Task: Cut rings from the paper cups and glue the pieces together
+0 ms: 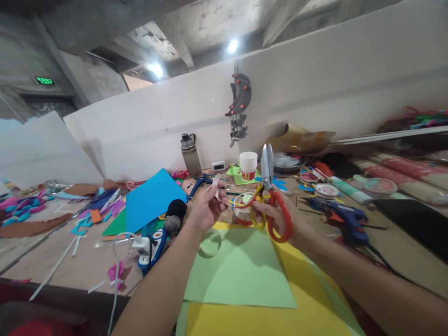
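Note:
My left hand [209,205] is raised over the sheets, its fingers closed on a thin whitish strip [216,181] that curves above the fingertips. Beside it, my right hand [275,212] grips scissors [280,217] with red handles, the metal blades pointing up. A yellow loop [258,219] also shows at the right hand's fingers; whether it belongs to the same scissors I cannot tell. Below the hands lies a light green sheet [241,275] on a yellow sheet [315,303]. A pale green ring [210,242] rests at the green sheet's left edge.
To the left are a blue sheet [154,200], a dark pom-pom [177,208] and a power strip [152,249] with a white cable. Stacked paper cups [248,165] and a bottle [191,156] stand behind. A blue glue gun [345,219] lies on the right, near a black panel [416,224].

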A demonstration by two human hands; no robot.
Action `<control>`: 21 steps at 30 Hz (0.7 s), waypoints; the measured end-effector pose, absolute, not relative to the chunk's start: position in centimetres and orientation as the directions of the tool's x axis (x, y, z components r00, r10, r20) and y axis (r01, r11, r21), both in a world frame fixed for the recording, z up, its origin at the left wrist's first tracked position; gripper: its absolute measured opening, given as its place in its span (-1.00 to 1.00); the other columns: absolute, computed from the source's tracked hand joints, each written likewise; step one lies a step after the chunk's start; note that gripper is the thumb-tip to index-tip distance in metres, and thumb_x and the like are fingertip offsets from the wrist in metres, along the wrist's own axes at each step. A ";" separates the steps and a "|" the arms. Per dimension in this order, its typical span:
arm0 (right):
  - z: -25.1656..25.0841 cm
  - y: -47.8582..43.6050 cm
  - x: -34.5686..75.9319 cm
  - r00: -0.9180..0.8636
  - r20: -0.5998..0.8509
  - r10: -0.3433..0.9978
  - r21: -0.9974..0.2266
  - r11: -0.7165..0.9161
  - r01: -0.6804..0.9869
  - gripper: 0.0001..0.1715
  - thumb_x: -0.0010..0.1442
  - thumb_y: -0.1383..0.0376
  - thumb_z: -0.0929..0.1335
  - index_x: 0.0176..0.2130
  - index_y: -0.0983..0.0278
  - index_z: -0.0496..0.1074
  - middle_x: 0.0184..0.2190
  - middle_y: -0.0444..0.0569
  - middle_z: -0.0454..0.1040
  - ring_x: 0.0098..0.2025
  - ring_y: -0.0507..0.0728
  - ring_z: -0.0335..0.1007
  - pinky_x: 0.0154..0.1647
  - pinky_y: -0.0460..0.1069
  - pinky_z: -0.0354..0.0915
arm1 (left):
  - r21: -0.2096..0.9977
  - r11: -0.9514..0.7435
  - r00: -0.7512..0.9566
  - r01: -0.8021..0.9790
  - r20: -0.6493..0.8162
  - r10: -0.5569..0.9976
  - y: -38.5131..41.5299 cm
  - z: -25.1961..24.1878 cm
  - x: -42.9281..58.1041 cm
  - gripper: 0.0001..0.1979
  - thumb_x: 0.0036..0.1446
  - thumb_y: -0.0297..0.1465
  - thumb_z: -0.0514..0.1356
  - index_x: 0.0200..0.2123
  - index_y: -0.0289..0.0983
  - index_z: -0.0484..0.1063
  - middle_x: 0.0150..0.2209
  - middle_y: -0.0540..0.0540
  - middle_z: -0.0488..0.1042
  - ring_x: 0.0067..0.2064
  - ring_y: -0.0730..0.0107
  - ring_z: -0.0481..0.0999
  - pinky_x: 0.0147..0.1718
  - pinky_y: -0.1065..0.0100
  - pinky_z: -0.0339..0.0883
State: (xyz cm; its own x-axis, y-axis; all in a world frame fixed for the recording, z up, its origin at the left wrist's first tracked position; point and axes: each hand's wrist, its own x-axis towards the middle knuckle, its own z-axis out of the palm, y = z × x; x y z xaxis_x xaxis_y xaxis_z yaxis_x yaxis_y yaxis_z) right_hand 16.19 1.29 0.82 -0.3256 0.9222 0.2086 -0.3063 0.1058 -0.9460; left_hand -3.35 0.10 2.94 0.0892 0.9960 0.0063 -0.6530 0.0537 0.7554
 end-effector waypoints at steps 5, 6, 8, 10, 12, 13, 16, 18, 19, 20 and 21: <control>0.7 1.5 16.7 -0.229 0.251 0.940 -0.934 0.173 -0.313 -0.50 0.03 0.10 0.48 -0.09 0.09 0.25 -0.25 -0.15 0.54 -0.45 0.03 0.40 -0.49 -0.06 0.33 | 0.657 -0.091 -0.054 -0.749 0.077 0.996 0.2 4.0 -4.1 -0.87 0.17 -0.39 0.25 -0.23 -0.33 0.44 -0.50 0.06 0.33 -0.50 0.63 0.38 -0.60 0.62 0.29; 0.8 1.5 16.8 -0.220 0.259 0.941 -0.935 0.187 -0.302 -0.45 0.03 0.09 0.48 -0.05 0.08 0.24 -0.21 -0.13 0.54 -0.44 0.04 0.41 -0.49 -0.05 0.34 | 0.631 -0.127 -0.090 -0.765 0.090 0.992 0.3 4.2 -4.2 -0.88 0.18 -0.39 0.24 -0.24 -0.32 0.44 -0.50 0.06 0.32 -0.50 0.64 0.37 -0.58 0.62 0.29; 1.0 1.7 17.0 -0.200 0.253 0.947 -0.948 0.201 -0.248 -0.33 0.00 0.06 0.49 0.02 0.08 0.21 -0.20 -0.09 0.55 -0.43 0.07 0.42 -0.51 -0.03 0.36 | 0.591 -0.180 -0.149 -0.786 0.102 0.984 0.4 4.6 -4.6 -0.91 0.20 -0.40 0.22 -0.26 -0.31 0.43 -0.50 0.07 0.31 -0.50 0.65 0.37 -0.56 0.62 0.30; 1.2 1.9 17.1 -0.181 0.245 0.953 -0.961 0.214 -0.175 -0.22 -0.05 0.03 0.52 0.07 0.11 0.20 -0.21 -0.03 0.55 -0.39 0.11 0.45 -0.48 0.00 0.40 | 0.569 -0.208 -0.184 -0.795 0.100 0.978 0.6 4.6 -4.8 -0.92 0.21 -0.40 0.21 -0.27 -0.31 0.43 -0.51 0.08 0.31 -0.51 0.67 0.37 -0.56 0.62 0.29; 1.2 2.0 17.2 -0.189 0.248 0.950 -0.968 0.233 -0.097 -0.13 -0.10 0.02 0.54 0.10 0.15 0.21 -0.19 0.02 0.54 -0.32 0.16 0.48 -0.43 0.03 0.44 | 0.572 -0.205 -0.189 -0.794 0.088 0.978 0.7 4.6 -4.9 -0.92 0.20 -0.40 0.22 -0.28 -0.31 0.43 -0.52 0.09 0.30 -0.52 0.68 0.35 -0.58 0.63 0.26; 1.2 2.0 17.2 -0.202 0.259 0.945 -0.966 0.249 -0.072 -0.10 -0.12 0.02 0.55 0.10 0.17 0.21 -0.17 0.05 0.54 -0.29 0.18 0.49 -0.39 0.04 0.45 | 0.587 -0.193 -0.180 -0.786 0.081 0.980 0.7 4.5 -4.8 -0.91 0.20 -0.40 0.22 -0.28 -0.31 0.43 -0.52 0.09 0.29 -0.53 0.67 0.35 -0.59 0.63 0.25; 1.0 2.1 17.1 -0.263 0.311 0.913 -0.950 0.296 -0.097 -0.04 -0.15 0.04 0.57 0.13 0.15 0.18 -0.09 0.08 0.51 -0.23 0.19 0.49 -0.32 0.07 0.48 | 0.660 -0.143 -0.136 -0.738 0.061 0.989 0.6 4.3 -4.5 -0.90 0.18 -0.40 0.23 -0.28 -0.33 0.44 -0.53 0.07 0.30 -0.53 0.63 0.35 -0.62 0.61 0.23; 0.8 2.2 17.1 -0.299 0.339 0.892 -0.941 0.312 -0.133 -0.02 -0.14 0.05 0.57 0.15 0.11 0.13 -0.01 0.08 0.47 -0.19 0.19 0.48 -0.28 0.07 0.48 | 0.692 -0.111 -0.107 -0.714 0.048 0.993 0.5 4.3 -4.3 -0.89 0.17 -0.39 0.23 -0.28 -0.33 0.44 -0.52 0.05 0.32 -0.52 0.61 0.36 -0.62 0.59 0.24; 0.7 2.3 17.2 -0.313 0.345 0.885 -0.938 0.320 -0.131 -0.02 -0.12 0.06 0.56 0.16 0.09 0.10 0.02 0.08 0.45 -0.18 0.18 0.48 -0.27 0.07 0.48 | 0.695 -0.097 -0.094 -0.712 0.042 0.995 0.4 4.3 -4.2 -0.89 0.17 -0.38 0.23 -0.28 -0.33 0.44 -0.52 0.05 0.32 -0.52 0.61 0.36 -0.62 0.59 0.24; 0.6 2.4 17.3 -0.323 0.352 0.879 -0.936 0.332 -0.117 -0.01 -0.11 0.09 0.56 0.17 0.07 0.08 0.05 0.08 0.43 -0.17 0.18 0.48 -0.24 0.08 0.48 | 0.693 -0.083 -0.081 -0.716 0.036 0.996 0.4 4.3 -4.2 -0.88 0.17 -0.38 0.23 -0.28 -0.33 0.44 -0.52 0.05 0.31 -0.53 0.62 0.35 -0.62 0.59 0.23; 0.6 2.5 17.3 -0.327 0.360 0.874 -0.933 0.346 -0.101 -0.01 -0.11 0.11 0.56 0.17 0.07 0.07 0.07 0.07 0.41 -0.16 0.17 0.47 -0.21 0.08 0.47 | 0.688 -0.073 -0.072 -0.722 0.031 0.997 0.3 4.3 -4.2 -0.88 0.17 -0.37 0.23 -0.28 -0.33 0.44 -0.53 0.05 0.30 -0.54 0.62 0.33 -0.63 0.59 0.21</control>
